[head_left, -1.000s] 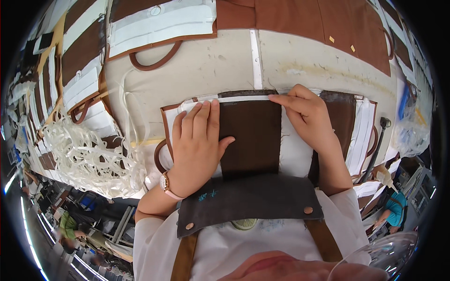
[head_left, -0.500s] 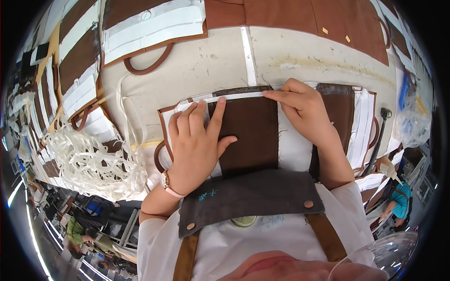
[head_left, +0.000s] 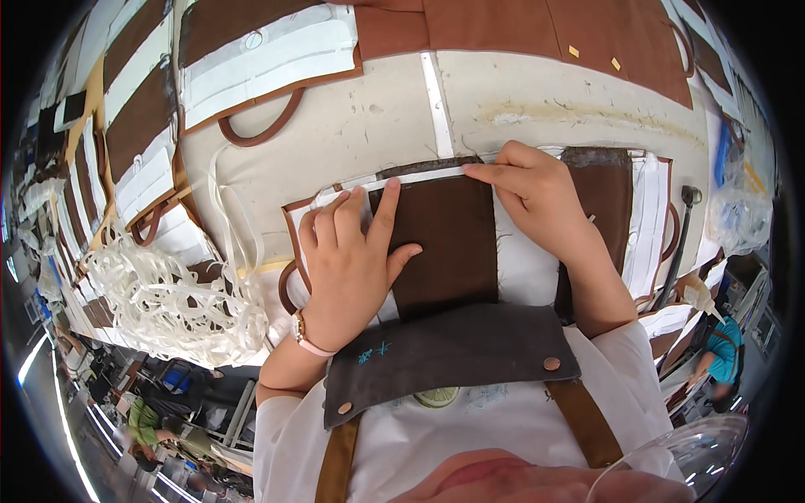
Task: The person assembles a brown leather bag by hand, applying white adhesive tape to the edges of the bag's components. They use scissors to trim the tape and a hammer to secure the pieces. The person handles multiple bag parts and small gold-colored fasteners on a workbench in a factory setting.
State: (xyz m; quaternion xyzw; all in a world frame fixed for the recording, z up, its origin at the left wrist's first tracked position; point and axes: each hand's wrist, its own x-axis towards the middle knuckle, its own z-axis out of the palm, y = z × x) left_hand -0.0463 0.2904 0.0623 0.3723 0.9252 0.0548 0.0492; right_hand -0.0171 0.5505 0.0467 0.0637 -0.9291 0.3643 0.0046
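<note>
A dark brown fabric panel (head_left: pixel 449 243) lies on a white piece with brown edging (head_left: pixel 520 272) on the worktable in front of me. My left hand (head_left: pixel 352 264) presses flat on the panel's left side, fingers spread and pointing away from me. My right hand (head_left: pixel 537 197) rests on the panel's upper right corner, its fingertips pinching along the white top edge (head_left: pixel 419 178). A second brown and white piece (head_left: pixel 625 214) lies just right of my right hand.
A heap of white cord or strips (head_left: pixel 163 298) sits at the left table edge. Stacks of brown and white pieces (head_left: pixel 260 63) lie at the back and left. A metal tool (head_left: pixel 681 235) stands at the right. The pale worktable (head_left: pixel 369 134) shows between them.
My right hand has slid slightly along the top edge of the panel. My left hand stays pressed on the fabric in nearly the same place.
</note>
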